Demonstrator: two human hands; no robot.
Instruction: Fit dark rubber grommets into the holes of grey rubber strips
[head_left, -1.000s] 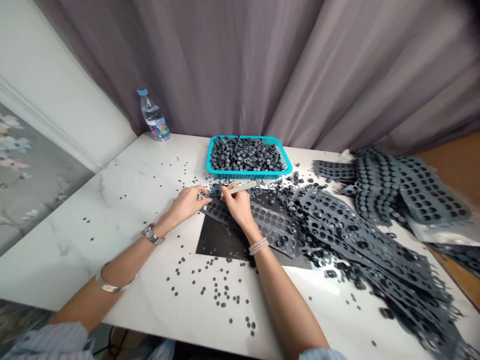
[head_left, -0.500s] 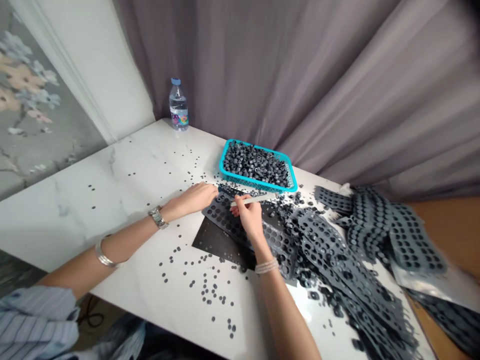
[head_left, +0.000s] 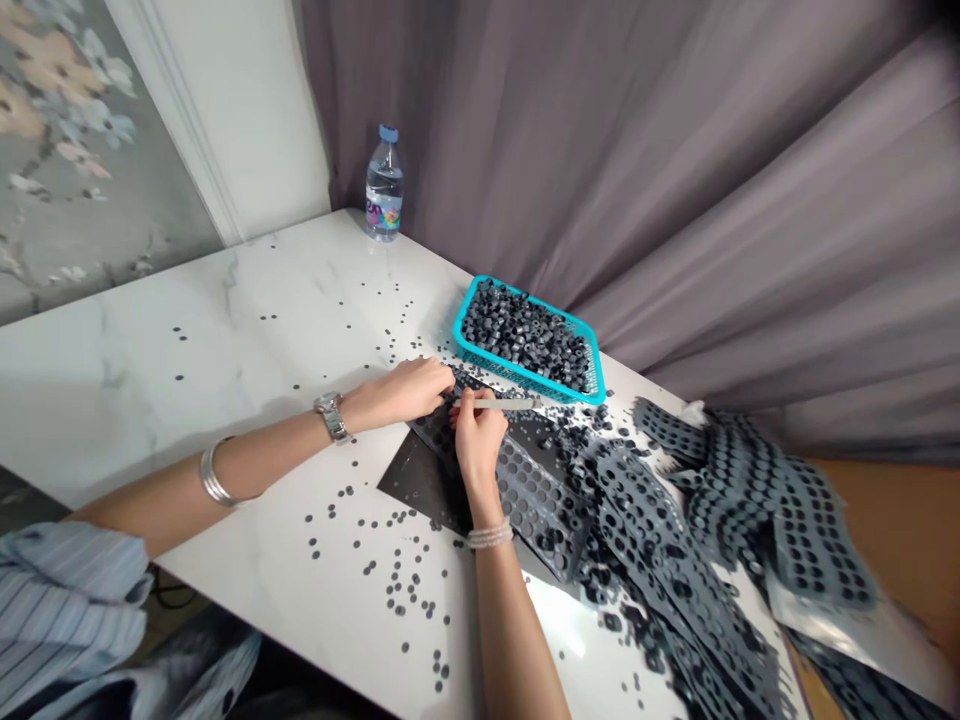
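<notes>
White marble-patterned table (head_left: pixel 127 430), grey veining, set into the corner of the room. Small dark discs (head_left: pixel 437 655) dot its surface, thickest on the near side and around your hands. A black mat (head_left: pixel 416 475) lies flat mid-table; the perforated black sheet (head_left: pixel 536 495) rests across it, its far-left end under your fingers.

Your right hand (head_left: pixel 480 430) grips a slim white tool (head_left: pixel 510 404), its shaft pointing rightward over the mat. Your left hand (head_left: pixel 416 388) is curled at that end of the sheet, just beside the right; fingertips hidden, so cannot tell whether it pinches anything.

Just beyond: turquoise basket (head_left: pixel 525 377), heaped with short black ring-like pieces (head_left: pixel 525 335). To the right, more perforated strips (head_left: pixel 675 570) overlap amid loose black bits; past them, studded sheets (head_left: pixel 739 480) drape toward a clear plastic bag (head_left: pixel 847 620) and a brown surface (head_left: pixel 885 510).

Water bottle (head_left: pixel 384 195), blue-capped, upright at the far corner. Mauve-grey curtain (head_left: pixel 525 130) hangs in folds behind the table. On your left, a white wall strip (head_left: pixel 262 120) with moulding, then a grey floral panel (head_left: pixel 60 140).
</notes>
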